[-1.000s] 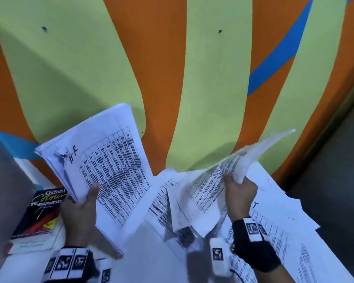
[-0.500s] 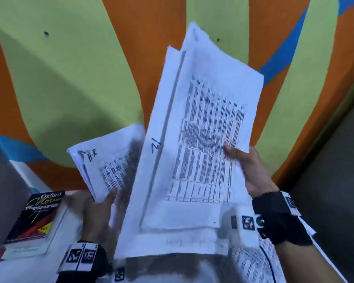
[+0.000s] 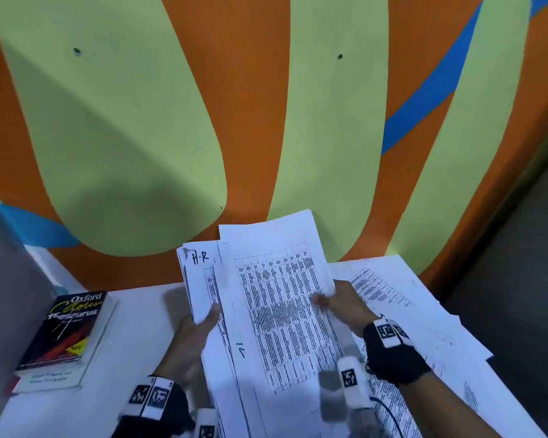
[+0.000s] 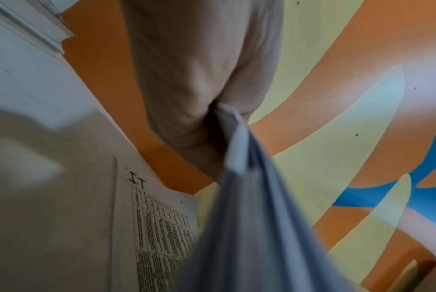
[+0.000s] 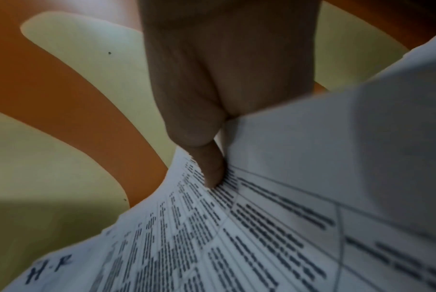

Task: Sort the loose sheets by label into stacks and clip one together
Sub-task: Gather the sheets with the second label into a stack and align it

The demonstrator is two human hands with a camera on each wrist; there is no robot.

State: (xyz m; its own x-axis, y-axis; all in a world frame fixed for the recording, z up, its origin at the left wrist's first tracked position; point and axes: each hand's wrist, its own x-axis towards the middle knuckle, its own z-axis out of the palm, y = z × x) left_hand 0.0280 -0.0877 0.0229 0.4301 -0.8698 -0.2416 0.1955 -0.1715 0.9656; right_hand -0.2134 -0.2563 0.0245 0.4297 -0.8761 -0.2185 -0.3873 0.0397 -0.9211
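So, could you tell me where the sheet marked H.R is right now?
In the head view the H.R sheet is held up at centre by the left hand, just left of and partly behind the printed sheet in the right hand.

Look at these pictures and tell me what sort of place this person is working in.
Probably a school or office workroom. A white table stands against a wall painted with orange, green and blue shapes; an Oxford thesaurus lies on it, and printed table sheets marked H.R and I.T cover it.
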